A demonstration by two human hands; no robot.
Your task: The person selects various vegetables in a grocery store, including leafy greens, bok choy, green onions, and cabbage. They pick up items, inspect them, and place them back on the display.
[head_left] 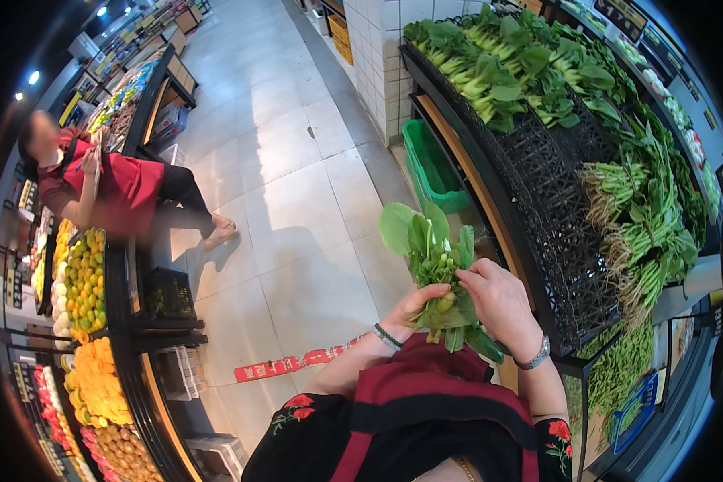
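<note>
A bunch of leafy greens (437,265) is held up in front of my apron, above the floor tiles. My left hand (419,304), with beaded bracelets at its wrist, wraps around the bunch from the left, thumb across the stems. From the right, my right hand (503,301) pinches at the stems and leaf edge; a metal watch circles that wrist. Broad leaves fan out above the hands, and more leaves hang below them. My palms hide part of the bunch. To the right, bok choy (488,72) lies in rows on a black plastic display rack (536,199).
Rooted greens (632,235) lie on the rack's right side. A green plastic crate (428,165) stands under it. Across the aisle, a person in a red apron (126,187) stands by fruit stands with mangoes (84,277). A red floor strip (295,360) bears writing.
</note>
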